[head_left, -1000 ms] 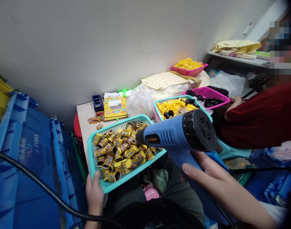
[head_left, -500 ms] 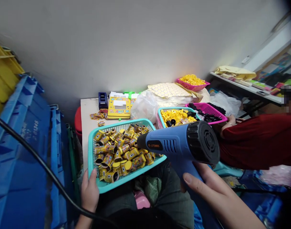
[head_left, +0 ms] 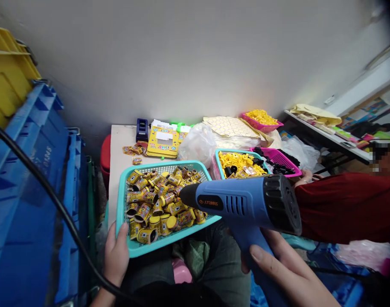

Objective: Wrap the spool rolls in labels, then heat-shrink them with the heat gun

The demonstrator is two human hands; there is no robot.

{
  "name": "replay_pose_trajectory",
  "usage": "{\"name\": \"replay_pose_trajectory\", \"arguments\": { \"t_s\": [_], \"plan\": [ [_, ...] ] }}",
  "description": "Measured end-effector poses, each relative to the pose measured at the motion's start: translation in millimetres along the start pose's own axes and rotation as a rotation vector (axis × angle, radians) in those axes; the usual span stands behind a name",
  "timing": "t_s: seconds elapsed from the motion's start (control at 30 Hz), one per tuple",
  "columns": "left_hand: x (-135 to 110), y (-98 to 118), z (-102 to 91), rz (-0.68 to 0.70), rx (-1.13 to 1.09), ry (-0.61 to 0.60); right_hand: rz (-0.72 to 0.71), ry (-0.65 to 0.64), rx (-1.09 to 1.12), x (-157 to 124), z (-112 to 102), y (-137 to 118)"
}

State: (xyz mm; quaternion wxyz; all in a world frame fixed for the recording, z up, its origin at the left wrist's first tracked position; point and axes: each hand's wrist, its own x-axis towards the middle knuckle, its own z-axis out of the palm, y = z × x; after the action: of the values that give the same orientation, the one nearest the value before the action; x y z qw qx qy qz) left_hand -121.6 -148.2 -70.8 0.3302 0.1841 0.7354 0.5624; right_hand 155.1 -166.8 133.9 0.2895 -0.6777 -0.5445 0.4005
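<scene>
My right hand (head_left: 278, 260) is wrapped round the handle of a blue heat gun (head_left: 236, 200), whose black nozzle points left over a turquoise basket (head_left: 122, 200). In that basket lie many small yellow cylindrical containers (head_left: 163, 200) with printed labels, some showing dark open ends. My left hand (head_left: 117, 251) grips the basket's near left corner, thumb on the rim and the other fingers partly hidden behind it. The basket is tilted a little, over my lap and the table's front edge.
A second turquoise basket (head_left: 218, 160) holds yellow and black parts. Pink baskets (head_left: 289, 166) stand behind it. Yellow printed cards (head_left: 163, 147) and a plastic bag (head_left: 198, 143) lie on the table. Blue crates (head_left: 31, 192) rise at left, with a black cable in front. A person in a red sleeve (head_left: 345, 207) sits at right.
The heat gun has turned slightly, its nozzle shifting a little left over the basket. My left hand keeps its hold on the basket corner. The whole view has shifted slightly.
</scene>
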Motion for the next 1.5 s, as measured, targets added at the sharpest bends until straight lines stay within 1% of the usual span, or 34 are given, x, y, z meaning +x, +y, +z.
{"name": "replay_pose_trajectory", "arguments": {
  "t_s": [0.07,0.13,0.23,0.43,0.6,0.73,0.83,0.97,1.13,1.23,1.37,1.5],
  "plan": [
    [1,0,0.1,0.003,-0.002,0.008,0.124,-0.042,0.092,0,2,-2],
    [1,-1,0.0,0.004,0.002,0.006,0.2,-0.071,0.215,1,5,-3],
    [1,-1,0.0,0.009,0.001,-0.004,0.249,-0.082,0.334,3,10,-4],
    [0,-2,-1.0,0.031,0.009,-0.004,0.28,-0.046,0.379,5,13,-4],
    [-1,0,0.1,-0.019,0.018,0.025,0.248,-0.029,0.437,7,14,-2],
    [-2,1,1.4,-0.041,0.005,0.028,0.241,-0.042,0.463,8,14,1],
    [-3,1,0.6,-0.025,0.007,0.026,0.251,-0.048,0.438,6,14,5],
    [-4,4,-0.6,-0.017,0.04,0.016,0.229,-0.041,0.408,4,12,11],
    [-5,7,0.4,-0.014,0.045,0.014,0.204,-0.057,0.308,4,11,14],
    [-3,5,0.3,-0.011,0.045,0.008,0.206,-0.053,0.357,6,16,11],
    [-2,1,-1.0,-0.014,0.07,0.013,0.208,-0.012,0.449,8,22,6],
    [-2,0,-1.4,-0.009,0.078,0.015,0.21,-0.013,0.498,11,27,3]
  ]
}}
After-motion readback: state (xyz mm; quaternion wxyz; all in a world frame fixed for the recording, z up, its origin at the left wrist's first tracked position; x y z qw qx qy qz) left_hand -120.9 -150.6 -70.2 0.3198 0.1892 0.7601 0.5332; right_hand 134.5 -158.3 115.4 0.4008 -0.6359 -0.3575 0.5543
